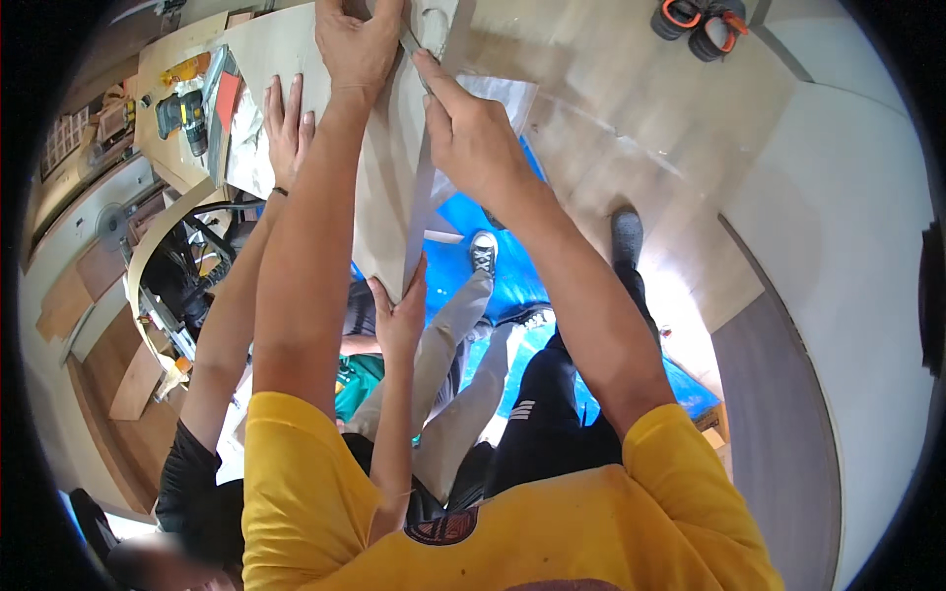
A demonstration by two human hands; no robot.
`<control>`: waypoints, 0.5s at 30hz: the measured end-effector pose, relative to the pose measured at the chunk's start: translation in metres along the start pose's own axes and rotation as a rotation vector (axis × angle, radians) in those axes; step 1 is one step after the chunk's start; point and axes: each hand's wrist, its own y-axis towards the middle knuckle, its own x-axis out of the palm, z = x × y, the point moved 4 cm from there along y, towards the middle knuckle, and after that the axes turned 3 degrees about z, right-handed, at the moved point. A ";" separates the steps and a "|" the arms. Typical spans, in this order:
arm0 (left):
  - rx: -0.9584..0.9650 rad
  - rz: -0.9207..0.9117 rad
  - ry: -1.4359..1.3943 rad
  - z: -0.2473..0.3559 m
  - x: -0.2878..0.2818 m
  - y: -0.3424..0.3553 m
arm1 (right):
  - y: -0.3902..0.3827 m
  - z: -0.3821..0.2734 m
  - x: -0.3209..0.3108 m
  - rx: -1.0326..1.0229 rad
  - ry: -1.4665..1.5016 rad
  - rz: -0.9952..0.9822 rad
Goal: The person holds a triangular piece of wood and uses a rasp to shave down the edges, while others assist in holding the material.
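While the right hand was closed around a thin tool, its index finger stretched along it, the tool met the panel at its right edge, toward the far end. The panel, pale and flat, reached from the upper margin of the view down to a narrow corner near the person's body. Over its far end lay the left hand, back upward; its fingertips were cut off by the upper margin, so I cannot tell whether they gripped anything or only pressed down.

A co-worker's hand was spread on the panel, to the left of the person's left forearm. The co-worker's other hand supported the panel's near corner, thumb on one side and fingers on the other.

Beyond the panel's left edge stood a bench with a yellow-and-black drill on it. Between the drill and the co-worker's spread hand was a red piece. Below the panel's right edge, a blue sheet covered part of the floor, and a canvas shoe rested on it. Farther right, dark shoes with orange linings sat near the upper margin.
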 end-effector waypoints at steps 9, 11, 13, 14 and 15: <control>0.315 -0.150 0.413 0.015 -0.003 -0.037 | -0.061 -0.001 -0.050 0.104 -0.052 -0.082; 0.301 -0.157 0.389 0.009 -0.011 -0.049 | -0.073 0.004 -0.041 0.018 -0.036 -0.061; 0.283 -0.154 0.328 0.005 -0.012 -0.055 | -0.074 0.007 -0.035 0.036 -0.040 -0.069; 0.273 -0.146 0.316 0.010 -0.015 -0.055 | -0.077 0.007 -0.030 0.053 -0.036 -0.083; 0.268 -0.136 0.296 0.014 -0.014 -0.054 | -0.078 0.007 -0.030 0.077 -0.041 -0.084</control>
